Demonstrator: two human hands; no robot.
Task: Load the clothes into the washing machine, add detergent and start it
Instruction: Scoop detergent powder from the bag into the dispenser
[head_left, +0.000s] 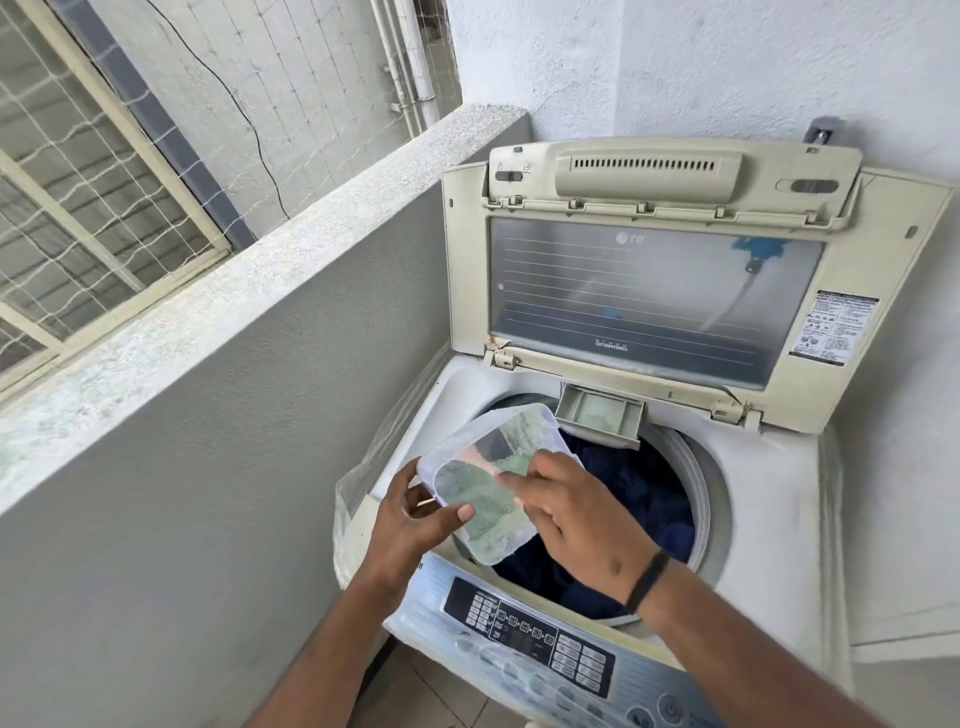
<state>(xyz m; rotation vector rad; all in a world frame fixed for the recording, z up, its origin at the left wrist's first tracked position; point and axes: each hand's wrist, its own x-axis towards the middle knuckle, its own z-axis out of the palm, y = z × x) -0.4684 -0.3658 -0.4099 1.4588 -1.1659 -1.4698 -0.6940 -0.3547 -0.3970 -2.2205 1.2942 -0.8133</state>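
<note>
Nearest to us, the control panel (530, 631) of the top-loading washing machine (779, 519) runs along the lower edge, dark button blocks set in a pale blue fascia under a clear film. Above it our two forearms reach in over the tub. The left hand (415, 514) grips the near left corner of a translucent plastic detergent container (470, 512), thumb laid on its upper face and fingers curled beneath. The right hand (576, 512), a black band (647, 582) on its wrist, has its fingers bent into the container's far end, where greenish powder (511, 462) shows; we cannot tell whether they pinch any of it. The container is tilted and held over the left part of the tub opening (696, 499), in which dark blue clothes (639, 493) lie. Just beyond the container, at the back rim of the opening, the detergent drawer (600, 415) stands pulled out, with residue in its tray. The lid (654, 291) is raised upright, its clear window facing us, a label (831, 327) on its right frame. The machine stands in a corner of white rough-plastered walls (727, 67). On the left, a grey parapet wall (208, 441) with a speckled stone coping meets it; netting (78, 208) hangs beyond. Tiled floor (431, 691) shows below the panel.
</note>
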